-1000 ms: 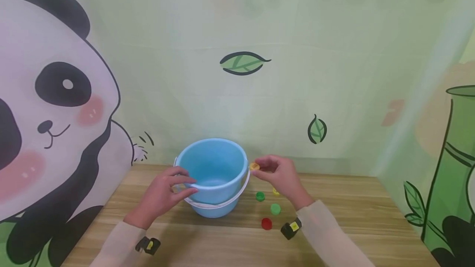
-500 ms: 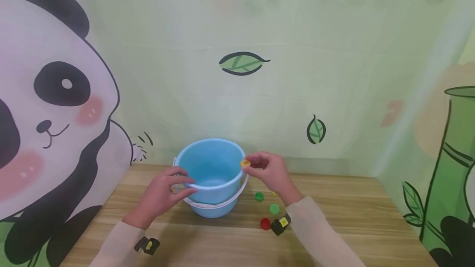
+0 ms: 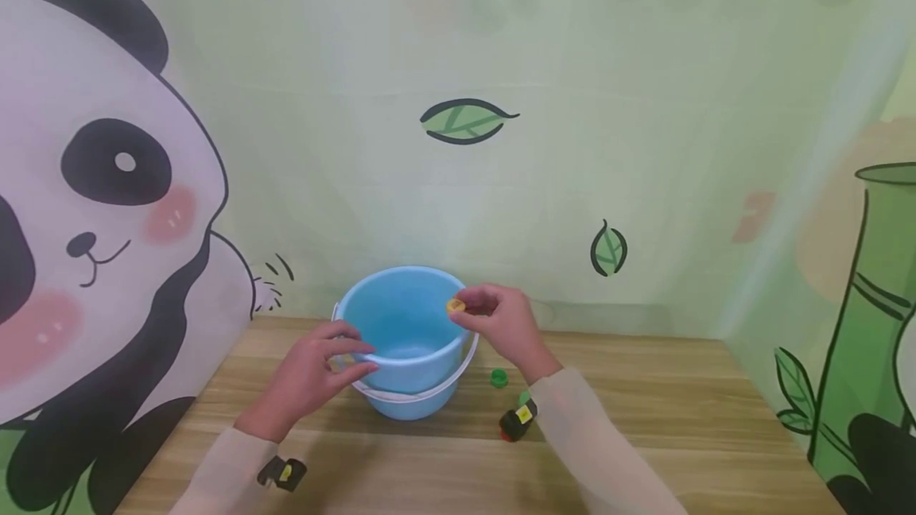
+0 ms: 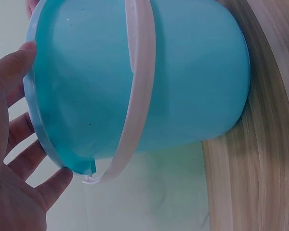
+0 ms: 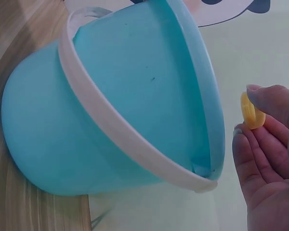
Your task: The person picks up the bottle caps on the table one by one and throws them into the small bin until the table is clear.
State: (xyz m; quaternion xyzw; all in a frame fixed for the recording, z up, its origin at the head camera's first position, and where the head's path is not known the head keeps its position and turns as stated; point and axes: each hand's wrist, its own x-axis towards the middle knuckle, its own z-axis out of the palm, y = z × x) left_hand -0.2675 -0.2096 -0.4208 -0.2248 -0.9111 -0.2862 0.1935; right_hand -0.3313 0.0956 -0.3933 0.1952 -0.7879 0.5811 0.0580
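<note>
A light blue bucket (image 3: 411, 408) stands upright on the wooden table, its white handle (image 4: 142, 82) hanging down at the front. My left hand (image 3: 308, 376) holds the bucket's near left rim, thumb outside and fingers over the edge. Between thumb and fingertips, my right hand (image 3: 504, 324) pinches a yellow bottle cap (image 3: 455, 306). In the head view the cap is over the bucket's right rim; the right wrist view shows the cap (image 5: 253, 113) just above the bucket's mouth, apart from the rim.
Right of the bucket lie a dark green cap (image 3: 498, 377), a light green cap (image 3: 525, 397) and a red cap (image 3: 505, 436); the last two are partly hidden by the right wrist's camera (image 3: 518, 420). A panda-printed backdrop (image 3: 544, 181) rises behind the table (image 3: 644, 388).
My right hand has moved left and slightly up with the yellow cap, from beside the bucket to over its rim. The left hand stays on the rim. Another yellow cap on the table is now hidden.
</note>
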